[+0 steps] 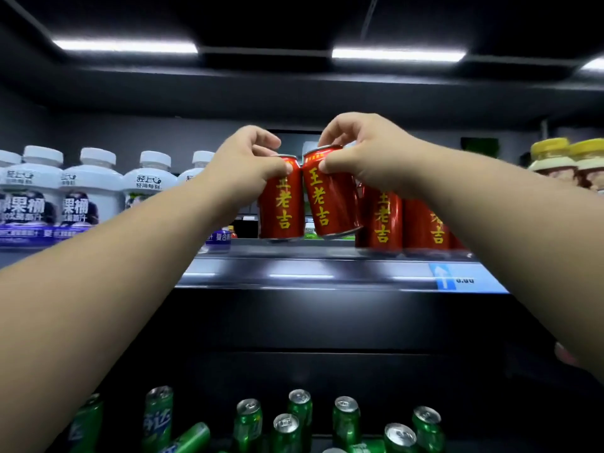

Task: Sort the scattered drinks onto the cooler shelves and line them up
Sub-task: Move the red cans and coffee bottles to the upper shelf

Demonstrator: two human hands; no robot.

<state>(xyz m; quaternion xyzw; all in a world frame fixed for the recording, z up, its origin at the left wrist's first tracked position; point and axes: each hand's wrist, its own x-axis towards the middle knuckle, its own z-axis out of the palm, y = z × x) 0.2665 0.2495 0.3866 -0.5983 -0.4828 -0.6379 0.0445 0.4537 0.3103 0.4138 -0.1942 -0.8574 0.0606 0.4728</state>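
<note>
Both my hands are raised to the upper cooler shelf [327, 271]. My left hand [243, 165] grips the top of an upright red can with yellow characters [282, 207]. My right hand [366, 155] pinches the rim of a second red can [330, 201], which tilts with its base swung right. The two cans touch near their tops, just above the shelf's front edge. More red cans [385, 220] stand in a row to the right, partly hidden behind my right forearm.
White-capped bottles with purple labels [91, 188] line the shelf's left side. Yellow-capped bottles [568, 161] stand at the far right. On the shelf below, several green cans [287, 433] stand scattered, one lying on its side [192, 438]. A blue price strip [467, 279] runs along the shelf edge.
</note>
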